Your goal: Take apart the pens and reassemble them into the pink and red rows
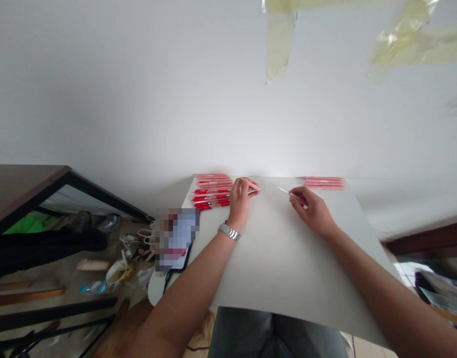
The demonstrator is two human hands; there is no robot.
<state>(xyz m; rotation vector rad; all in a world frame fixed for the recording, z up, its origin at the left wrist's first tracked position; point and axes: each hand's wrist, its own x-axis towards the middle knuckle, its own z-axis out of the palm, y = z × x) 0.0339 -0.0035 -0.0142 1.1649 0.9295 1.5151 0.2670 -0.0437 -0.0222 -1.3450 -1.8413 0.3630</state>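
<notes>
The left hand (242, 203) is closed around a pink pen (252, 187). The right hand (313, 213) pinches a thin white-tipped pen (290, 194) near it.

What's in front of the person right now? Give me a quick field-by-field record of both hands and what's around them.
Left hand: holds a pink-sleeved pen in its fingers.
Right hand: pinches a slim red-and-white pen.
Left wrist: metal-link wristwatch.
Surface: white board under both hands.
Things: red pens in pink sleeves beside the left hand; a second row of pink-sleeved pens beyond the right hand.
Rest: pixelated flat object with a black cable; yellowish tape on the wall.
</notes>
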